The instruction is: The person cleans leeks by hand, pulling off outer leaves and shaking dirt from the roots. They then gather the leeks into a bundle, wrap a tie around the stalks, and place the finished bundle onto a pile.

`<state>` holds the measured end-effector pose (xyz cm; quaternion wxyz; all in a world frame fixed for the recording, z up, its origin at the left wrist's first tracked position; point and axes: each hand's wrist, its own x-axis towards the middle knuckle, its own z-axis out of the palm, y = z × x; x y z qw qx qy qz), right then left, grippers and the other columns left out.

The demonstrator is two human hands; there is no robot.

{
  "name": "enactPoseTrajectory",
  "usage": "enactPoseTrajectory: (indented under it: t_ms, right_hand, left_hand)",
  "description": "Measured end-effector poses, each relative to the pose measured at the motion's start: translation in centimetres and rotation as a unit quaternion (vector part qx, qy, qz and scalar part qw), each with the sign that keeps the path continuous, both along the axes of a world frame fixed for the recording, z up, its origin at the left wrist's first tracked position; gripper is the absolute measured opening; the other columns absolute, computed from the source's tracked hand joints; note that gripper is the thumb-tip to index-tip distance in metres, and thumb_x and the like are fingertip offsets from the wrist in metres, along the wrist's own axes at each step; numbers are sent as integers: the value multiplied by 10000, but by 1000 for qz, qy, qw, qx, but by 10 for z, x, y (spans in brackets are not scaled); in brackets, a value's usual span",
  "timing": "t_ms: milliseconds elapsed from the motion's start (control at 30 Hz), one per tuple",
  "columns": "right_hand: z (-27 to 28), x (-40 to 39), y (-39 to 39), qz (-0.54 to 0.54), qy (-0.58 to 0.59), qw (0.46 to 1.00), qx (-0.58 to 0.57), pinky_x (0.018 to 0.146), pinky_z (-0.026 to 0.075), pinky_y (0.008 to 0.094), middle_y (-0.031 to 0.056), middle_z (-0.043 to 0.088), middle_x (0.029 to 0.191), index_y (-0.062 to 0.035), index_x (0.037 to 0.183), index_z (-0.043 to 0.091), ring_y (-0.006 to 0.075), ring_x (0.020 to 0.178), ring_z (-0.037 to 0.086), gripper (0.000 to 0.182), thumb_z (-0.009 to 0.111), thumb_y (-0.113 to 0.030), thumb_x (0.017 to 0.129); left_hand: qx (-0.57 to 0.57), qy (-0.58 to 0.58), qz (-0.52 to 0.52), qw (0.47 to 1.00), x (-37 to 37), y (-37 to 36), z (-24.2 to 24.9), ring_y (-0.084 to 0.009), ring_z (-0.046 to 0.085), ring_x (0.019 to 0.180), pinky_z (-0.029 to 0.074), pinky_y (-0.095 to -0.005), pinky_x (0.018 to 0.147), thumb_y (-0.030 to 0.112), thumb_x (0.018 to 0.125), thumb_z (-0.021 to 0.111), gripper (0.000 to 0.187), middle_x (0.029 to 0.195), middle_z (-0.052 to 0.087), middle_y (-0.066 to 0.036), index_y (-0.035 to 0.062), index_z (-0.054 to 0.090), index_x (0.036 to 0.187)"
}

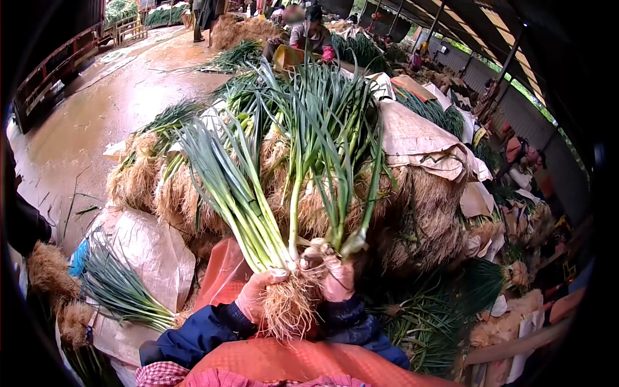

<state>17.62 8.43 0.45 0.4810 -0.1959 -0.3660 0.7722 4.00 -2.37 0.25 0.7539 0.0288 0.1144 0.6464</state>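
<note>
My left hand [258, 293] is wrapped round the base of a bunch of green onions [248, 222], whose pale roots hang down over the orange apron [290, 361]. Close on its right, my right hand [338, 280] is closed round the lower ends of more green onions [332, 187]. Both bunches point up and away, fanning apart at the leaves. Behind them rises a large pile of onions with shaggy roots [193, 193] facing me.
A smaller bunch [122, 284] lies on a whitish sack [155, 251] at the left. Loose leaves [419, 322] cover the lower right. Another person [313, 39] is behind the pile. Wet floor [122, 97] and a wooden-sided truck [58, 64] are at the left.
</note>
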Motion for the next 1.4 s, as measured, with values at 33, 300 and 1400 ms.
enactPoseTrajectory:
  t_ms: [33, 300, 1400]
  right_hand:
    - [0, 21, -13, -32, 39, 999, -11, 555, 511, 268, 116, 625, 936, -36, 1007, 600, 174, 730, 622, 197, 624, -172, 867]
    - [-55, 267, -15, 97, -606, 789, -11, 691, 497, 275, 78, 639, 865, 41, 1027, 604, 147, 739, 610, 346, 698, -212, 811]
    - [50, -40, 25, 192, -290, 921, 177, 530, 416, 231, 11, 534, 697, 8, 976, 540, 87, 607, 491, 209, 517, -191, 915]
  left_hand:
    - [-6, 23, 9, 1000, 3, 1, 4, -230, 619, 904, 530, -361, 800, 67, 799, 588, 414, 1077, 602, -146, -44, 498, 1188]
    - [-13, 16, -27, 999, 0, 15, -14, -199, 634, 838, 549, -333, 730, 51, 781, 588, 408, 997, 623, -118, -23, 510, 1175]
    - [7, -12, -54, 998, -30, 9, -6, -237, 619, 936, 506, -367, 849, 19, 743, 582, 501, 1044, 622, -136, -19, 489, 1234]
